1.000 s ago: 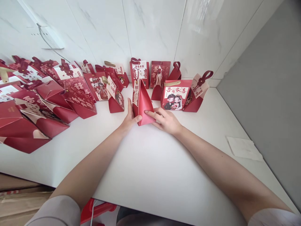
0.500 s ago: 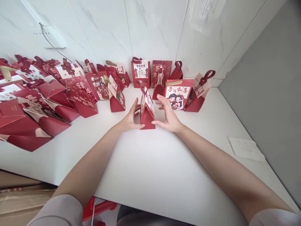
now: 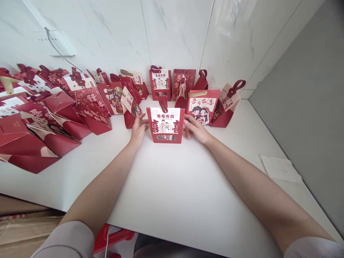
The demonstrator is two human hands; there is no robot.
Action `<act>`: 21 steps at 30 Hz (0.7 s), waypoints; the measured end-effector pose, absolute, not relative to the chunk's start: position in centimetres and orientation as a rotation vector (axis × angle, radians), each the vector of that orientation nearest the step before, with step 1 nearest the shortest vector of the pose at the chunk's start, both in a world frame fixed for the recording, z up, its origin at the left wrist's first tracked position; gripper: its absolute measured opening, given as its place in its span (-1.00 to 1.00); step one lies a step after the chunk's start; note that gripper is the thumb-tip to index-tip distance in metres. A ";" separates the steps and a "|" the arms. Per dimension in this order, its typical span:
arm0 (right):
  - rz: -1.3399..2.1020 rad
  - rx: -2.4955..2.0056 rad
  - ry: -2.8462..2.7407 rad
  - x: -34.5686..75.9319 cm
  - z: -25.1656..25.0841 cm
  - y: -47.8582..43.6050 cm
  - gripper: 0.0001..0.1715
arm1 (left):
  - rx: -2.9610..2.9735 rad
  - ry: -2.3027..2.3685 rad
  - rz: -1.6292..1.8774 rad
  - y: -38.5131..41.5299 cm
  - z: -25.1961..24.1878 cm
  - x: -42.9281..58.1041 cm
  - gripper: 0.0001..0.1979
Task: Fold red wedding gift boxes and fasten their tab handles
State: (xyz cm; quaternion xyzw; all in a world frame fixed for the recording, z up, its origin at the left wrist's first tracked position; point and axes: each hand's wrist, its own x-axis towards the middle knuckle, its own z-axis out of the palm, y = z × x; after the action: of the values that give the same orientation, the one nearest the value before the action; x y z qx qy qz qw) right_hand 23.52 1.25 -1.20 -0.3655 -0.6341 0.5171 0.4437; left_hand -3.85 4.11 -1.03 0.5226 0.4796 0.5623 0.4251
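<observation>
A small red gift box [image 3: 165, 126] with a white picture panel and a red ribbon loop on top stands upright on the white table [image 3: 172, 186], its front turned toward me. My left hand [image 3: 138, 128] holds its left side and my right hand [image 3: 195, 129] holds its right side, fingers pressed against the box edges. Just behind it stand other red gift boxes, the nearest being a cartoon-couple box [image 3: 202, 106] to the right.
Several red gift boxes [image 3: 80, 104] line the back wall and crowd the left side of the table, some tipped over. A white folded sheet [image 3: 279, 168] lies at the right near a grey panel [image 3: 303, 107]. Cardboard boxes [image 3: 24, 222] sit below the table's left front edge.
The box was turned from edge-on to facing me and shifted slightly back. Both hands moved from its front corners to its two sides.
</observation>
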 end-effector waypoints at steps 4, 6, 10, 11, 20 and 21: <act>1.299 -0.917 -1.732 23.2 -1.0 1.0 -0.29 | 1.365 0.942 1.385 3.1 -0.5 -3.6 -0.38; 1.264 -0.961 -1.771 23.1 -1.0 1.0 -0.33 | 1.475 0.842 1.316 2.3 -0.2 -3.1 -0.28; 1.184 -1.088 -1.807 23.1 -0.8 1.0 -0.26 | 1.501 0.925 1.133 1.4 0.1 -2.3 -0.26; 1.177 -1.103 -1.813 23.1 -0.8 1.0 -0.23 | 1.459 0.941 1.128 1.5 0.1 -2.2 -0.30; 1.070 -1.102 -1.878 22.9 -0.8 0.9 -0.24 | 1.414 0.954 1.187 1.8 -0.1 -2.0 -0.44; 1.068 -1.112 -1.879 22.9 -0.7 0.9 -0.25 | 1.424 0.957 1.181 1.7 -0.1 -2.0 -0.45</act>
State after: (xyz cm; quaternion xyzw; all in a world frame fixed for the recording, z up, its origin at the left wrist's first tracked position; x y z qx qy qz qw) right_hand 22.95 0.88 -0.71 -0.4289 -0.7247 0.4119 0.3482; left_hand -2.01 1.69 -0.11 0.5900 0.3967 0.4894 0.5050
